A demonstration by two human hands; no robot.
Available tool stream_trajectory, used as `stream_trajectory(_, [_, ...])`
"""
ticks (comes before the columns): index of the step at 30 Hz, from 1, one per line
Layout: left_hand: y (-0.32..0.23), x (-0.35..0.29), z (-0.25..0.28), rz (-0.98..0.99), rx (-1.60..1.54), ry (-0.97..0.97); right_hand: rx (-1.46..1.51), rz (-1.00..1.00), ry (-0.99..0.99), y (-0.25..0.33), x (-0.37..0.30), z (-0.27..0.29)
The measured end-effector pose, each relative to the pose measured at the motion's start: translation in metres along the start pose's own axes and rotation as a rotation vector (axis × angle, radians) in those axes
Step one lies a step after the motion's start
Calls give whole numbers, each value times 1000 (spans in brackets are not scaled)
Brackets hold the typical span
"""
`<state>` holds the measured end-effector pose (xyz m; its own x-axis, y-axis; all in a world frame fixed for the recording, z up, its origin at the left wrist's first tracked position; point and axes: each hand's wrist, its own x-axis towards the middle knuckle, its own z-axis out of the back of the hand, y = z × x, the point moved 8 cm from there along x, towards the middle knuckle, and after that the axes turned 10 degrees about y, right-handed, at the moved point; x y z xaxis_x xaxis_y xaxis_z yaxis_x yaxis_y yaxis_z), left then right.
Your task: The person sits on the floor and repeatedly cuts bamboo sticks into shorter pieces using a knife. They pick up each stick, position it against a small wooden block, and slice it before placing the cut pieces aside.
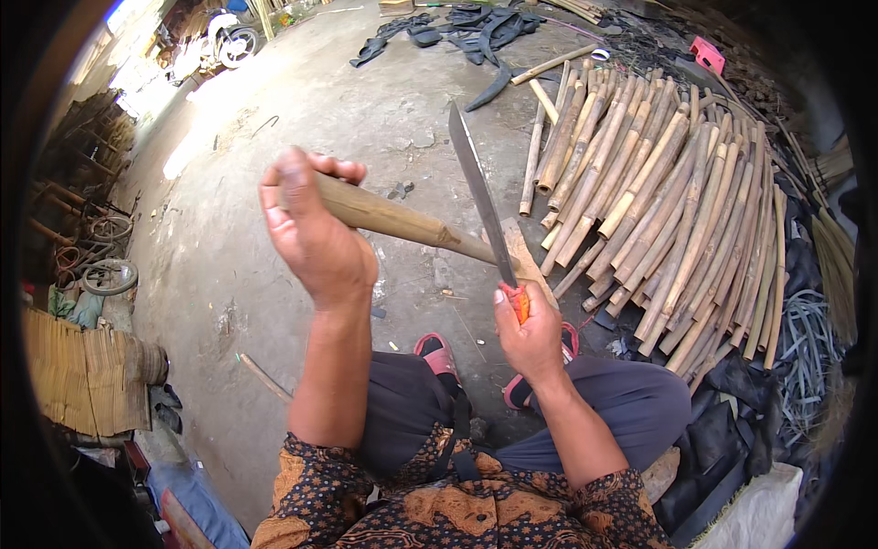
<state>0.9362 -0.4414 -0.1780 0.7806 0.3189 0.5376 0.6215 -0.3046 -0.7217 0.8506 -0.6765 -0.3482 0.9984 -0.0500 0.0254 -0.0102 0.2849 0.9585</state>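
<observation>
Slanting down rightward, a tan bamboo pole point(389, 215) is gripped by the left hand point(315, 233); near the pole's lower end, a long dark metal machete point(481, 195), pointing up, is clasped by the right hand point(532, 337).

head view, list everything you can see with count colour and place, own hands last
pole: 1, brown, in the left hand
machete: 1, dark blade and red-orange grip, in the right hand
wooden piece: 1, light brown, near the pole's far end
bamboo lengths: many, tan, piled at right
dark strips: several, black, floor at top
pink box: 1, pink, upper right
wheel: 1, grey, left
slatted bundle: 1, yellowish, lower left
tangled strips: many, grey-blue, right
sack: 1, white, lower right
sandals: 2, pink, on the feet
left hand: 1, bare, left of centre
right hand: 1, bare, right of centre
</observation>
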Motion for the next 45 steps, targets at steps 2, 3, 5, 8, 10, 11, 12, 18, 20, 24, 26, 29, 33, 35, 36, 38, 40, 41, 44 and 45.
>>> stream_trajectory(2, [6, -4, -7, 14, -38, 65, 1, 2, 16, 6, 2, -6])
stream_trajectory(3, [10, -7, -7, 53, -50, 63, -7, 92, -21, 16, 1, -5])
stream_trajectory(5, [9, -13, -14, 50, -35, 115, -23, 108, -40, 22, -1, -5])
stream_trajectory(8, [6, -23, -23, 43, -8, 127, -44, 271, -169, 43, -8, -2])
stream_trajectory(10, [4, -28, -30, 10, 11, 126, -15, 323, -172, 51, -6, -9])
stream_trajectory(11, [4, -31, -34, 10, 5, 141, -5, 355, -171, 56, -4, -11])
stream_trajectory(12, [4, -34, -38, 1, -5, 157, -124, 255, -145, 52, 3, -15])
stream_trajectory(18, [2, -37, -37, 0, -78, 198, -103, 170, -61, 54, 1, -9])
stream_trajectory(20, [2, -37, -36, -1, -75, 183, -33, 313, -173, 64, -8, -1])
stream_trajectory(24, [3, -40, -39, 4, -77, 175, -18, 142, -101, 48, 2, -12])
stream_trajectory(26, [3, -40, -40, -2, -83, 194, -107, 23, -69, 37, 7, -14])
stream_trajectory(29, [1, -41, -41, 6, -85, 218, -101, 29, -36, 35, 4, -12])
stream_trajectory(33, [0, -45, -41, 10, -99, 185, -40, 336, -221, 55, -13, 1])
stream_trajectory(35, [1, -49, -45, 18, -84, 188, -106, 294, -185, 51, -7, -6])
stream_trajectory(36, [1, -49, -47, 21, -61, 201, -225, 53, -102, 34, 2, -13])
stream_trajectory(38, [-1, -49, -49, 10, -57, 221, -147, 75, -82, 32, 4, -13])
stream_trajectory(40, [-1, -48, -49, 10, -89, 216, -97, 81, -71, 31, 1, -11])
stream_trajectory(41, [-2, -49, -50, 4, -84, 222, -84, 126, -93, 35, -3, -6])
stream_trajectory(44, [-2, -52, -52, -3, -70, 222, 49, 266, -176, 47, -12, 5])
stream_trajectory(45, [-2, -55, -53, -9, -65, 220, 104, 348, -193, 53, -14, 8])
